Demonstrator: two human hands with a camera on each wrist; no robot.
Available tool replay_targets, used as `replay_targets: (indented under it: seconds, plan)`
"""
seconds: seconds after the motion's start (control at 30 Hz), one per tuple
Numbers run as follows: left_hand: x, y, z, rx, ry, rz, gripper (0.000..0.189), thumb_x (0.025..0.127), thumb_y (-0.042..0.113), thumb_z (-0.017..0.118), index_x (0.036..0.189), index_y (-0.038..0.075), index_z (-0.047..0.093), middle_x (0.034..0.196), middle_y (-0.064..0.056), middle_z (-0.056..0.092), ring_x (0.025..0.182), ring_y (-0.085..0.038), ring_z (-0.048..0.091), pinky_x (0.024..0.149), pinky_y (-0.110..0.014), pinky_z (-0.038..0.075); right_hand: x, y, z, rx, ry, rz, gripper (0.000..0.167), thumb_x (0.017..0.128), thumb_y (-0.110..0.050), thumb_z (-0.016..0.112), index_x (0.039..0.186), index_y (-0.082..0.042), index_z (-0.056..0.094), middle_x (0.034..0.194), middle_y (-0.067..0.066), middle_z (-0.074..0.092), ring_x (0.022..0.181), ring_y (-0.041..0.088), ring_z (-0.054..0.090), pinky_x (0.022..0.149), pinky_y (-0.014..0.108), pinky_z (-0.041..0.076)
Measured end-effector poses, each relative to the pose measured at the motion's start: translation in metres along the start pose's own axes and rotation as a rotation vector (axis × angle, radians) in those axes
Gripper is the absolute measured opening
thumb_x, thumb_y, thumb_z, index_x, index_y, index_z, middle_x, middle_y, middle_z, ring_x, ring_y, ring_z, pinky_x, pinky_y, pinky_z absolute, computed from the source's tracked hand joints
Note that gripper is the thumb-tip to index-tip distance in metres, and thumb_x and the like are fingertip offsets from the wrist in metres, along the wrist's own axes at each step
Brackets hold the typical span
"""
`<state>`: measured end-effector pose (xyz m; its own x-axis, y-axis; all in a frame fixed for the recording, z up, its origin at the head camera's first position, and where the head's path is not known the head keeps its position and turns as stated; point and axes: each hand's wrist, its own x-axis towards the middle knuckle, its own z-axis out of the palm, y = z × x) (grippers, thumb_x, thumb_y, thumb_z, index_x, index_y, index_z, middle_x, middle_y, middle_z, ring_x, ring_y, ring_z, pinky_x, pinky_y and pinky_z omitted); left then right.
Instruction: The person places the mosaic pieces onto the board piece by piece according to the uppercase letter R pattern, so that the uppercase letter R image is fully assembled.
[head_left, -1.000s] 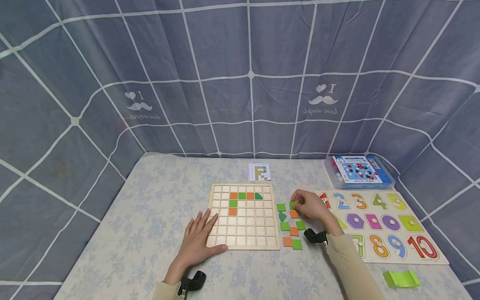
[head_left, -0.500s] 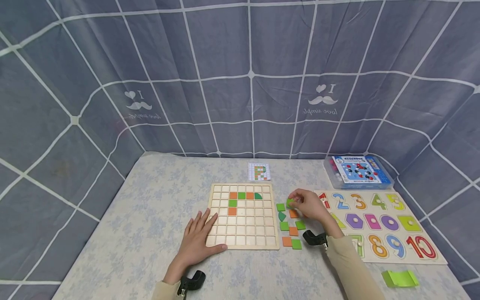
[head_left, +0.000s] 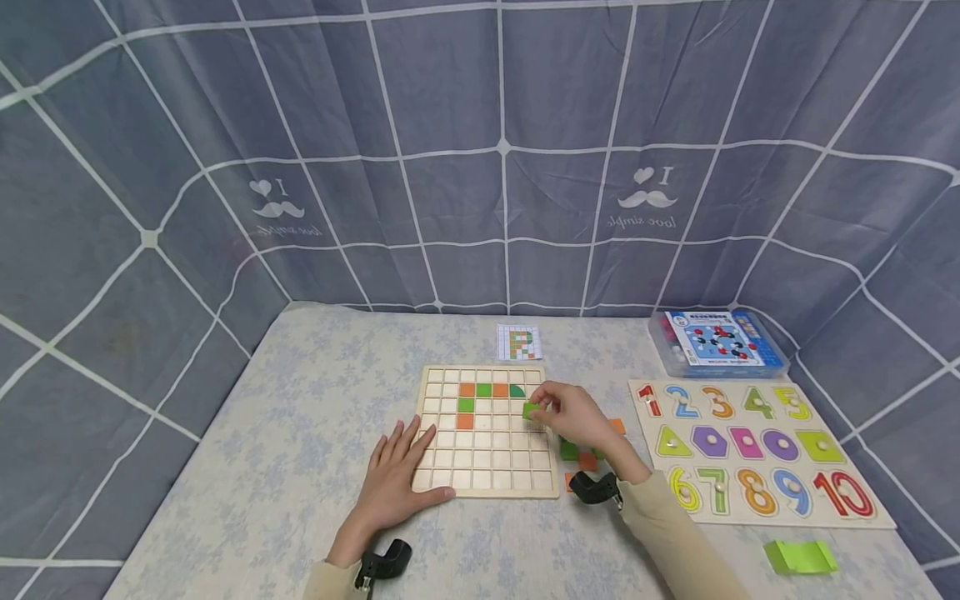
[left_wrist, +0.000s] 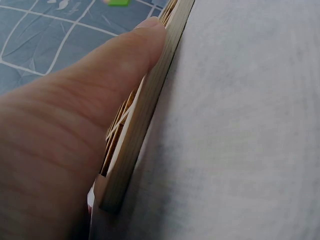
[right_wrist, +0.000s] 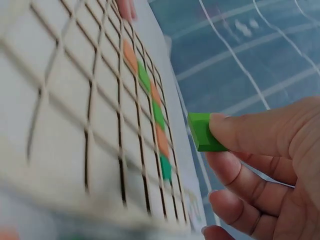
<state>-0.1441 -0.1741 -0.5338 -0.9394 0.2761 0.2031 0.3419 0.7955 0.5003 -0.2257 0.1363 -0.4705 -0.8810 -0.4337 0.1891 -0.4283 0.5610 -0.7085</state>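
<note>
A wooden grid board (head_left: pixel 495 458) lies flat on the table, with orange and green square tiles and one dark green rounded tile (head_left: pixel 517 391) set in some of its upper cells. My left hand (head_left: pixel 397 475) rests at the board's lower left corner, fingers spread; in the left wrist view the thumb (left_wrist: pixel 120 55) lies along the board's edge. My right hand (head_left: pixel 573 414) pinches a light green square tile (right_wrist: pixel 202 132) between thumb and fingers, above the board's right side, just below the rounded tile in the head view.
Loose tiles (head_left: pixel 588 462) lie right of the board, partly hidden under my right arm. A pattern card (head_left: pixel 519 342) sits behind the board. On the right are a number puzzle board (head_left: pixel 761 454), a plastic box (head_left: pixel 718 343) and a green block (head_left: pixel 801 557).
My right hand has picked up the light green square tile from the loose tiles and carried it left over the board. The left hand has stayed in place.
</note>
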Motion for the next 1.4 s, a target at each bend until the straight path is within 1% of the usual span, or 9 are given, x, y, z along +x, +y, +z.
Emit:
replay_targets:
  seconds: [0.2,0.43,0.6,0.73,0.87,1.03,1.2,1.4]
  plan:
    - [0.0,0.0,0.001,0.001,0.003,0.006,0.097,0.074,0.065,0.067,0.149,0.013,0.035,0.155,-0.013,0.019,0.141,-0.038,0.01,0.108,-0.057,0.007,0.007,-0.021,0.022,0.001,-0.055,-0.054,0.01,0.086,-0.017,0.073,0.088,-0.013,0.064,0.074,-0.009,0.055,0.056,0.01,0.041,0.052,0.025,0.035]
    - [0.0,-0.001,0.001,0.011,0.013,0.01,0.096,0.074,0.064,0.068,0.149,0.013,0.035,0.155,-0.013,0.02,0.141,-0.039,0.011,0.108,-0.057,0.007,0.016,-0.034,0.046,0.009,-0.112,-0.062,0.012,0.083,-0.019,0.076,0.083,-0.017,0.063,0.073,-0.011,0.057,0.06,0.007,0.05,0.056,0.025,0.043]
    - [0.0,0.0,0.001,0.017,0.014,0.018,0.096,0.075,0.064,0.067,0.149,0.013,0.034,0.155,-0.013,0.019,0.141,-0.039,0.011,0.108,-0.057,0.007,0.021,-0.038,0.061,-0.011,-0.111,-0.082,0.012,0.082,-0.018,0.076,0.082,-0.018,0.064,0.073,-0.012,0.057,0.063,0.005,0.052,0.059,0.025,0.045]
    - [-0.001,0.001,0.001,0.013,0.016,0.015,0.096,0.075,0.063,0.068,0.149,0.013,0.035,0.155,-0.014,0.02,0.14,-0.039,0.011,0.108,-0.058,0.007,0.024,-0.039,0.071,-0.035,-0.106,-0.089,0.01,0.084,-0.019,0.075,0.082,-0.018,0.065,0.071,-0.012,0.057,0.062,0.003,0.052,0.059,0.024,0.045]
    - [-0.001,0.001,0.001,0.021,0.013,0.013,0.095,0.075,0.063,0.068,0.149,0.013,0.035,0.155,-0.014,0.02,0.14,-0.04,0.011,0.108,-0.058,0.007,0.027,-0.038,0.078,-0.061,-0.1,-0.08,0.01,0.084,-0.02,0.074,0.081,-0.019,0.065,0.069,-0.013,0.056,0.06,0.003,0.051,0.057,0.023,0.043]
    - [-0.001,0.0,0.001,0.02,0.006,0.005,0.095,0.075,0.063,0.068,0.149,0.014,0.034,0.155,-0.014,0.02,0.14,-0.039,0.011,0.108,-0.058,0.007,0.027,-0.038,0.083,-0.091,-0.092,-0.058,0.01,0.084,-0.02,0.074,0.081,-0.019,0.064,0.069,-0.013,0.054,0.06,0.003,0.05,0.057,0.023,0.042]
    - [-0.001,0.001,0.001,0.017,0.006,0.007,0.095,0.075,0.063,0.068,0.149,0.013,0.035,0.155,-0.014,0.02,0.14,-0.04,0.011,0.108,-0.058,0.007,0.027,-0.039,0.086,-0.101,-0.091,-0.039,0.01,0.084,-0.02,0.074,0.081,-0.019,0.065,0.069,-0.012,0.055,0.06,0.003,0.051,0.056,0.023,0.043]
    - [-0.001,0.0,0.002,0.025,0.012,0.013,0.095,0.075,0.063,0.067,0.149,0.013,0.035,0.155,-0.014,0.02,0.14,-0.04,0.012,0.108,-0.058,0.008,0.027,-0.039,0.086,-0.13,-0.073,-0.045,0.006,0.085,-0.021,0.073,0.081,-0.019,0.069,0.07,-0.013,0.058,0.061,0.003,0.052,0.058,0.023,0.044]
